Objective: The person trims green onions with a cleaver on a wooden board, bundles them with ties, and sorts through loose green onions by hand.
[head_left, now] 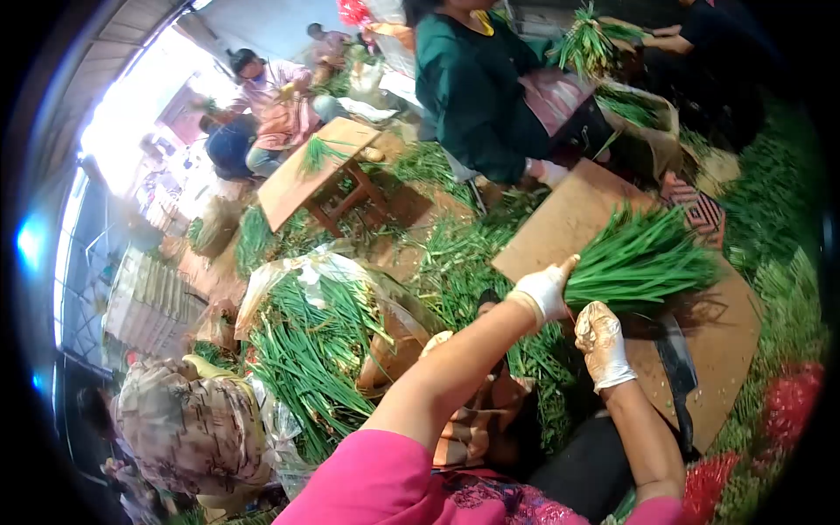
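Observation:
My left hand (540,294), in a white glove, is closed round the base of a bunch of green chives (645,263). The leaves fan out to the right over a wooden board. Just below it, my right hand (602,344), in a pale, stained glove, is closed, its fingers pinched together. A thin red string (570,313) shows between the two hands, seemingly in the right fingers. A dark-bladed knife (677,367) lies on the wooden board (733,346), right of my right hand.
Left of my arm stands an open plastic sack (254,306) of long green stalks. Loose greens (455,262) cover the floor. A low wooden table (293,188) stands beyond. Several people work nearby, one in dark green (468,96) close ahead. Red string bundles (713,490) lie at lower right.

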A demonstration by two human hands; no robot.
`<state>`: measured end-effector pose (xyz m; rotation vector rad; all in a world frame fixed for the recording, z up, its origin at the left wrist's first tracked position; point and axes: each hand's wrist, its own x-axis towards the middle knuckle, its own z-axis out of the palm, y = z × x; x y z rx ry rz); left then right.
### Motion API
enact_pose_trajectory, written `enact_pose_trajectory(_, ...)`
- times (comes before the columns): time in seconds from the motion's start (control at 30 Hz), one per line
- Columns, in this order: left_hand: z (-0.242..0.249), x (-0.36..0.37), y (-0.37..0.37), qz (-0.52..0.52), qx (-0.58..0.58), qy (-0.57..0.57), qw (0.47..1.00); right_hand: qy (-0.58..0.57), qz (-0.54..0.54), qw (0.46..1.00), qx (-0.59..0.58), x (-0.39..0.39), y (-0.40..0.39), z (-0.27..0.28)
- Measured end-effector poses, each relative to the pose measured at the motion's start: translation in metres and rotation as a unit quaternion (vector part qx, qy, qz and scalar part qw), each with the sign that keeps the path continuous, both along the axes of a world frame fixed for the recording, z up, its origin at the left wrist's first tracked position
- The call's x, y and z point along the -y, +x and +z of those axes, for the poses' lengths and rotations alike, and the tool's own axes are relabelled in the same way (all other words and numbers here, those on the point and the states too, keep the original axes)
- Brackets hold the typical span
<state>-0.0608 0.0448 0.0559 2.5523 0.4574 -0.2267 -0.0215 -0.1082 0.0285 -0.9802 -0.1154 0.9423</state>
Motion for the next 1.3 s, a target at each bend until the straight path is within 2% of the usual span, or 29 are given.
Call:
enact_pose_trajectory(0.07,-0.009,0.002,0.001,-0.013,0.022,0.027,0.999,0.061,0.024,0.993,0.099,0.010,-0.003,-0.009)
enact_pose_trajectory(0.1,-0.010,0.002,0.004,-0.010,0.017,0.018,1.000,0.040,0.025,0.994,0.094,0.009,-0.003,-0.008)
enact_pose_trajectory(0.13,-0.010,-0.001,0.007,-0.010,0.012,0.010,1.000,0.019,0.098,0.985,0.141,0.017,0.004,-0.003)
enact_pose_trajectory(0.2,-0.018,-0.006,0.016,-0.001,-0.004,0.028,1.000,-0.003,0.034,0.964,0.265,0.027,0.008,0.006)
enact_pose_trajectory(0.23,-0.019,-0.009,0.017,0.011,-0.008,-0.002,1.000,0.067,-0.022,0.969,0.238,0.033,0.016,0.006)
enact_pose_trajectory(0.27,-0.017,-0.012,0.016,0.022,-0.015,-0.033,0.999,0.015,-0.046,0.993,0.103,0.049,0.026,-0.010)
enact_pose_trajectory(0.33,-0.009,-0.014,0.020,-0.011,-0.061,-0.084,0.995,-0.064,0.032,0.997,-0.007,0.067,0.038,-0.037)
enact_pose_trajectory(0.37,-0.016,-0.009,0.020,-0.009,-0.010,-0.014,1.000,-0.063,0.070,0.995,-0.033,0.069,0.035,-0.042)
enact_pose_trajectory(0.47,-0.044,0.002,0.011,0.028,0.123,-0.286,0.950,-0.063,-0.028,0.998,0.015,0.028,0.018,-0.022)
enact_pose_trajectory(0.5,-0.037,0.020,0.008,0.083,0.139,-0.343,0.925,-0.072,-0.011,0.995,0.065,0.019,0.028,-0.021)
enact_pose_trajectory(0.53,-0.042,0.023,0.000,0.132,0.101,-0.475,0.864,-0.048,0.005,0.993,0.111,0.019,0.034,-0.015)
enact_pose_trajectory(0.57,-0.044,0.035,-0.008,0.106,0.164,-0.529,0.826,-0.095,0.048,0.979,0.174,0.029,0.043,0.003)
enact_pose_trajectory(0.6,-0.037,0.049,-0.016,0.081,0.229,-0.577,0.780,-0.139,0.093,0.957,0.237,0.041,0.058,0.021)
enact_pose_trajectory(0.63,-0.017,0.061,-0.027,0.036,0.219,-0.572,0.790,-0.137,0.081,0.968,0.194,0.049,0.073,0.027)
enact_pose_trajectory(0.73,-0.004,0.077,-0.046,-0.049,0.091,-0.616,0.781,-0.105,0.015,0.991,0.084,0.079,0.128,-0.006)
enact_pose_trajectory(0.77,-0.019,0.075,-0.048,-0.066,0.101,-0.610,0.783,-0.190,0.040,0.958,0.211,0.097,0.141,-0.016)
enact_pose_trajectory(0.8,-0.030,0.071,-0.050,-0.057,0.101,-0.570,0.813,-0.267,0.064,0.902,0.332,0.106,0.147,-0.023)
enact_pose_trajectory(0.83,-0.038,0.066,-0.053,-0.047,0.105,-0.511,0.852,-0.346,-0.004,0.782,0.518,0.110,0.131,-0.023)
enact_pose_trajectory(0.87,-0.043,0.061,-0.056,-0.036,0.107,-0.451,0.886,-0.375,0.048,0.773,0.510,0.110,0.116,-0.002)
enact_pose_trajectory(0.9,-0.035,0.056,-0.057,-0.098,0.229,-0.256,0.934,-0.388,0.067,0.714,0.579,0.108,0.101,0.004)
enact_pose_trajectory(0.93,-0.016,0.053,-0.049,-0.145,0.344,-0.097,0.923,-0.398,0.085,0.649,0.643,0.105,0.090,0.007)
enact_pose_trajectory(0.97,-0.008,0.049,-0.039,-0.136,0.363,-0.047,0.921,-0.414,0.122,0.616,0.659,0.102,0.084,0.008)
enact_pose_trajectory(1.0,-0.002,0.042,-0.028,-0.129,0.382,0.003,0.915,-0.421,0.095,0.631,0.645,0.100,0.081,-0.005)
enact_pose_trajectory(1.07,-0.006,0.018,0.000,-0.139,0.302,0.152,0.931,-0.425,0.090,0.614,0.659,0.102,0.079,0.002)
enact_pose_trajectory(1.17,-0.011,-0.050,0.000,-0.129,-0.007,0.319,0.939,-0.421,0.082,0.588,0.686,0.105,0.079,-0.001)
enact_pose_trajectory(1.2,-0.038,-0.104,-0.012,-0.075,-0.112,0.322,0.937,-0.428,0.084,0.573,0.694,0.106,0.077,-0.003)
enact_pose_trajectory(1.23,-0.011,-0.123,-0.035,0.013,-0.272,0.369,0.889,-0.435,0.084,0.558,0.702,0.106,0.078,-0.006)
enact_pose_trajectory(1.27,-0.030,-0.180,-0.058,0.000,-0.448,0.401,0.799,-0.442,0.085,0.543,0.709,0.105,0.078,-0.010)
enact_pose_trajectory(1.3,-0.021,-0.209,-0.086,0.062,-0.474,0.337,0.811,-0.419,0.057,0.556,0.716,0.106,0.078,-0.015)
